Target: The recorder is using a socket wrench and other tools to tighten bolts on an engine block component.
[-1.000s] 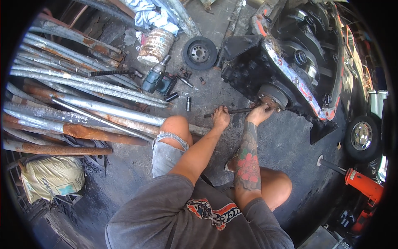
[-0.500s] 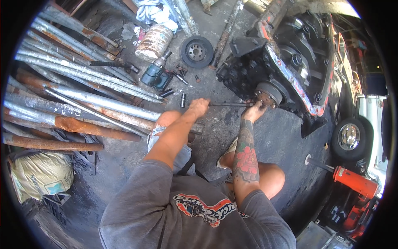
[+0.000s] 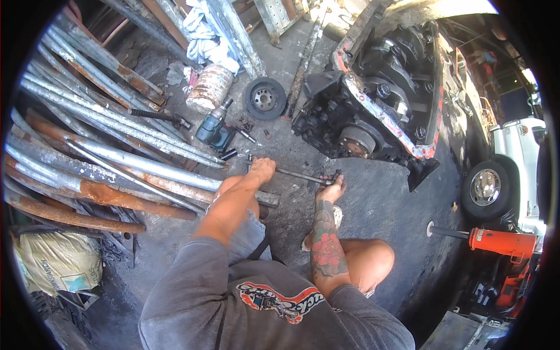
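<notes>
The grey shirt (image 3: pixel 262 326) and pale sack (image 3: pixel 57 259) bear lettering (image 3: pixel 306 302).

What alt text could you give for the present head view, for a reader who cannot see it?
A bare left hand and right hand grip a metal bar near an exposed engine. A cordless drill and metal pipes lie at left.

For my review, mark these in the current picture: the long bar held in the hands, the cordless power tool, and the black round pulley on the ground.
Long bar (image 3: pixel 298 175): head view, on its shaft.
Cordless power tool (image 3: pixel 213 128): head view, on its housing.
Black round pulley (image 3: pixel 264 99): head view, on its hub.
</notes>
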A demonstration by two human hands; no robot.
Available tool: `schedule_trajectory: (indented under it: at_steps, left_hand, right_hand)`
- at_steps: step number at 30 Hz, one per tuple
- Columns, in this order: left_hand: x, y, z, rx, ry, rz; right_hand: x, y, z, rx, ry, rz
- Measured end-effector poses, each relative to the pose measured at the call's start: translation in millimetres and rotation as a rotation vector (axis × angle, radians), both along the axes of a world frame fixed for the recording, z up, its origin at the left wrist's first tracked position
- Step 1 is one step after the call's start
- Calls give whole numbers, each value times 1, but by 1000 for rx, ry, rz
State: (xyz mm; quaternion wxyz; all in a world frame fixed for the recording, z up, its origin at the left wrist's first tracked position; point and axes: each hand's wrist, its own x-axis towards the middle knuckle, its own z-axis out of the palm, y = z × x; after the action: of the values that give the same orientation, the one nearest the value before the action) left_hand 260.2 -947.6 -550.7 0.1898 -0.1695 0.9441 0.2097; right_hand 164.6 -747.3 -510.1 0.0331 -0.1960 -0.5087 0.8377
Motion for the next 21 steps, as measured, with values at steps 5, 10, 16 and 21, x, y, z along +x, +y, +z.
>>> schedule_trajectory:
  at_steps: [5, 10, 16, 21]
  left_hand:
    - [25, -34, 114, -96, 291, 18]
    - [35, -74, 237, -430, 481, -15]
    - [32, -92, 269, -567, 568, -5]
    - [37, -90, 291, -516, 628, 11]
  right_hand:
    - [-36, -7, 5, -376, -224, 37]
    - [-51, -60, 23, -632, -140, 77]
    - [-68, -76, 36, -632, -306, -5]
    - [-72, -81, 38, -724, -332, 74]
